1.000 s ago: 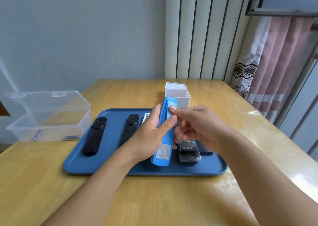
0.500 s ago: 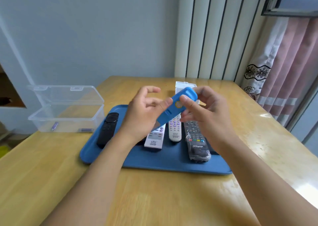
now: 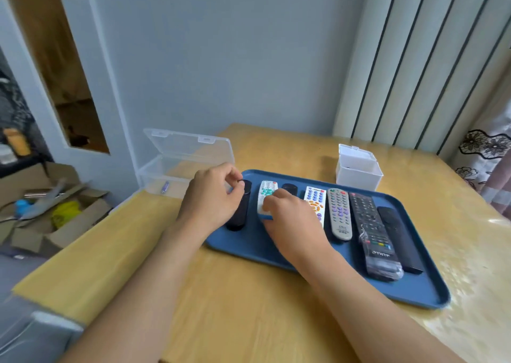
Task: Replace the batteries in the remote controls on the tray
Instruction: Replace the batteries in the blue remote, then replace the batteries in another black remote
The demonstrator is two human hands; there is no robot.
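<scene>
A blue tray (image 3: pixel 414 293) on the wooden table holds several remotes in a row. My right hand (image 3: pixel 290 218) lies over the blue-cased remote (image 3: pixel 266 194), face up with teal buttons, and presses it flat on the tray. My left hand (image 3: pixel 213 196) has its fingers curled, with thumb and forefinger pinching the top end of the leftmost black remote (image 3: pixel 239 216), which lies on the tray. To the right lie a white remote with orange buttons (image 3: pixel 315 199), a grey one (image 3: pixel 338 213), a plastic-wrapped black one (image 3: pixel 373 232) and a slim black one (image 3: pixel 395 232).
An open clear plastic box (image 3: pixel 177 169) with a battery (image 3: pixel 165 187) inside stands left of the tray. A small white box (image 3: pixel 358 170) stands open behind the tray. The table's left edge drops to a cardboard box (image 3: pixel 55 210) on the floor.
The blue-cased remote has gone from held up in both hands to lying face up on the tray. My left hand let go of it and moved left to the black remote.
</scene>
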